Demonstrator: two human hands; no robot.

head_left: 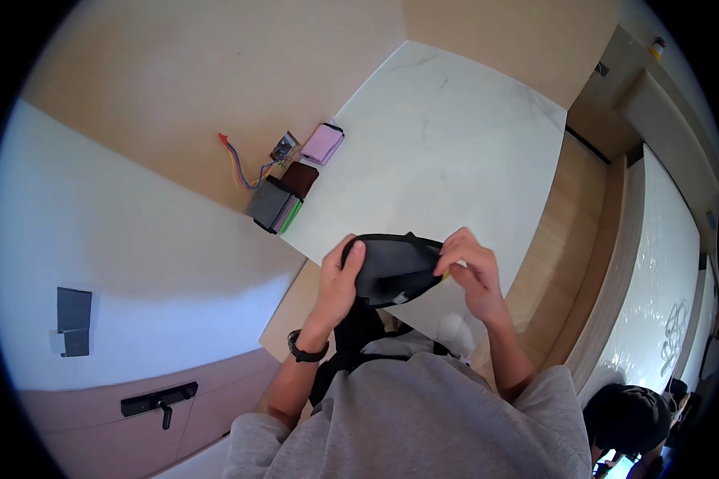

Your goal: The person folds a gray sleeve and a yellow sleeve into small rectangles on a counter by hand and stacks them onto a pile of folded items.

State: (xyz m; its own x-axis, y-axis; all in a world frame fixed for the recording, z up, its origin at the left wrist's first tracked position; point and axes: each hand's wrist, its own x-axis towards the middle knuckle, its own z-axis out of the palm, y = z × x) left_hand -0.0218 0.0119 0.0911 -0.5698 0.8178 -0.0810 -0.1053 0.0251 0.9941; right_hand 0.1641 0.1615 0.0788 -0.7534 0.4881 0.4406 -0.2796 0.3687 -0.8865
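Observation:
A black and dark-grey fabric pouch (pixel 395 267) is spread between my two hands, above the near edge of the white marble-patterned table (pixel 431 160). My left hand (pixel 341 275) grips its left end, with the thumb lying on top. At the other end, my right hand (pixel 471 267) pinches the edge with bent fingers. A bit of yellow shows by those fingertips, too small to make out. On the pouch's lower edge is a small whitish mark. The fingers beneath the fabric are hidden.
Along the table's left edge lie a folded pink fabric item (pixel 323 144), a dark maroon one (pixel 299 179) and a stack of grey and green ones (pixel 276 205). Coloured cords (pixel 250 177) lie beside them. A person in black (pixel 627 419) is at lower right, near a plastic-wrapped surface (pixel 655 263).

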